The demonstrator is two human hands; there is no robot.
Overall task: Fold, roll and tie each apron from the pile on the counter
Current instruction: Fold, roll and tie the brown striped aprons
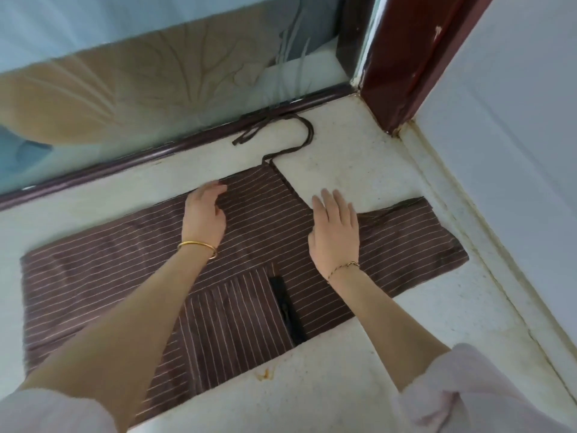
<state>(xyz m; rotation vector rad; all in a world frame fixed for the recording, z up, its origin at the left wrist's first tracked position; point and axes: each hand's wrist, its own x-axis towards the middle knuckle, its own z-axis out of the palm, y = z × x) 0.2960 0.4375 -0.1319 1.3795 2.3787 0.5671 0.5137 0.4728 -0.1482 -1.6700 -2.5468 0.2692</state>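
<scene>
Pale counter, striped apron spread flat across it.
Left hand rests loose-fingered on the bib, right hand flat at its edge — neither grips; the far right flap, unheld, could bunch and skew the fold.

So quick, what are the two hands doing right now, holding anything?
Left hand: open, fingers loosely bent on the apron, holding nothing.
Right hand: open, fingers straight, flat on the apron.

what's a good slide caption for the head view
Left hand and right hand rest on a brown striped apron spread on a pale counter, its ties trailing toward the window frame.
</scene>
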